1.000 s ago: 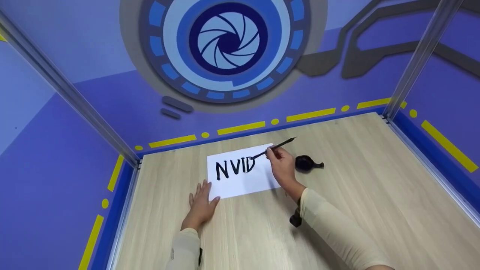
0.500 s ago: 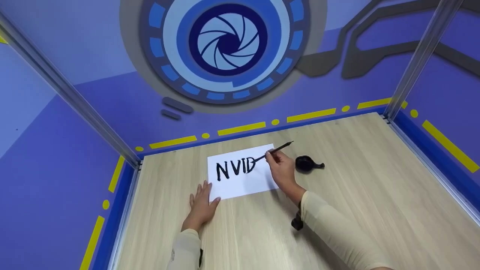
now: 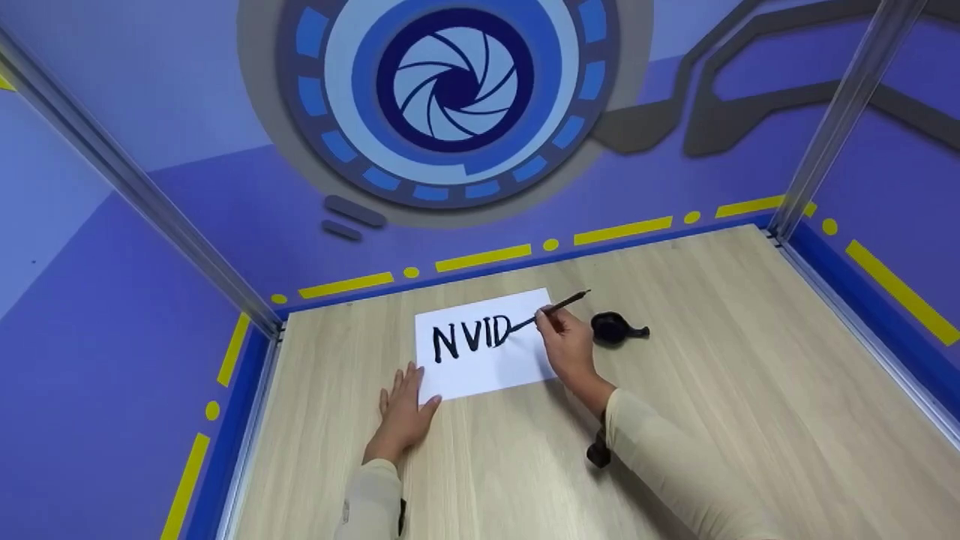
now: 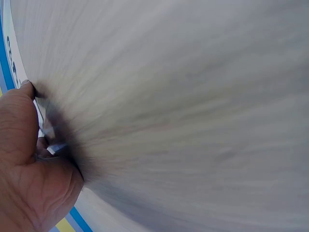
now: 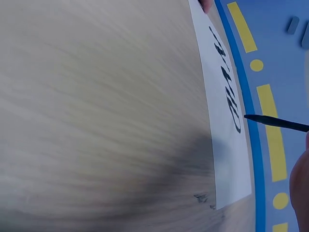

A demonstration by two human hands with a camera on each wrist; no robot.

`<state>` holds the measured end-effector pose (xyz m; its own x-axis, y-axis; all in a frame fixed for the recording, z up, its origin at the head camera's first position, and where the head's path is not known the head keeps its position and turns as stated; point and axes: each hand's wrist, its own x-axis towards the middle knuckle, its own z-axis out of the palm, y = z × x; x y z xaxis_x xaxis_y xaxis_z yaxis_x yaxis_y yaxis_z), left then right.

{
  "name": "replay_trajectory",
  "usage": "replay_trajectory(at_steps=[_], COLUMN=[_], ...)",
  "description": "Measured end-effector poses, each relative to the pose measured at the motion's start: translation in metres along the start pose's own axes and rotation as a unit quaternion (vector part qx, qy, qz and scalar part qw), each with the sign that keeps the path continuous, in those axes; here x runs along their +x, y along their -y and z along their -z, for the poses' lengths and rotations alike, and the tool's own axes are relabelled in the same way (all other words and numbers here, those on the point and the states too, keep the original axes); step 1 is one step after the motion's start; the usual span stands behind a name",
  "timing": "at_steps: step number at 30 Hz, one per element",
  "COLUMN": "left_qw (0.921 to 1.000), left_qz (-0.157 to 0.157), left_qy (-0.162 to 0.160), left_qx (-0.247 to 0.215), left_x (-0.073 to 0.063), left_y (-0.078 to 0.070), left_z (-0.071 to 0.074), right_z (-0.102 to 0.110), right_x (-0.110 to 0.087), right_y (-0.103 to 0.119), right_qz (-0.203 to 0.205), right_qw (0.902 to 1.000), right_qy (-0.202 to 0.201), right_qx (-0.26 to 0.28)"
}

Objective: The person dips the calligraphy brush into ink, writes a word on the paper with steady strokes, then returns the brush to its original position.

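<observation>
In the head view a white sheet of paper [image 3: 480, 379] lies on the wooden table, with the black letters "NVID" [image 3: 471, 334] on it. My right hand [image 3: 568, 345] pinches a dark writing brush [image 3: 566, 302] between thumb and fingers. The brush's tip is by the right side of the D; in the right wrist view the brush tip [image 5: 253, 117] looks raised off the sheet. My left hand [image 3: 403, 412] rests with extended fingers on the paper's near left corner. The left wrist view shows that thumb [image 4: 17, 116] at the paper's edge.
Right of my right hand stands a small black dish with a handle [image 3: 611, 328], close to the knuckles. Dark smudges [image 5: 201, 198] mark the table near the sheet in the right wrist view. A patterned blue wall [image 3: 450, 240] rises behind the table [image 3: 735, 337].
The brush tip has shifted slightly down and right along the D and now sits at its right side. My right hand has moved a little toward me. My left hand has stayed put.
</observation>
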<state>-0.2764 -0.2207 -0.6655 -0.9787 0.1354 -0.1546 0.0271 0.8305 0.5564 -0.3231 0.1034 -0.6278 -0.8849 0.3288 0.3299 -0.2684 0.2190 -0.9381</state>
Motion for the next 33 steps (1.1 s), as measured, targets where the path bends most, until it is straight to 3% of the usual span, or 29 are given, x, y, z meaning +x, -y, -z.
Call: replay_trajectory(at_steps=[10,26,33], left_qw=[0.9997,1.0,1.0], left_qz=[-0.014,-0.007,-0.007], left_qy=[-0.006,0.001,0.001], left_qx=[-0.021,-0.005,0.003], left_x=[-0.002,-0.002,-0.001], left_y=[0.002,0.0,0.001], left_z=[-0.002,0.002,0.001], right_z=[0.001,0.001,0.0], right_x=[-0.001,0.002,0.009], right_y=[0.0,-0.004,-0.01], right_qz=[-0.01,-0.043,-0.032], right_qw=[0.9999,0.9986,0.9986], right_qy=[-0.009,-0.006,-0.02], right_qx=[-0.001,-0.03,-0.036])
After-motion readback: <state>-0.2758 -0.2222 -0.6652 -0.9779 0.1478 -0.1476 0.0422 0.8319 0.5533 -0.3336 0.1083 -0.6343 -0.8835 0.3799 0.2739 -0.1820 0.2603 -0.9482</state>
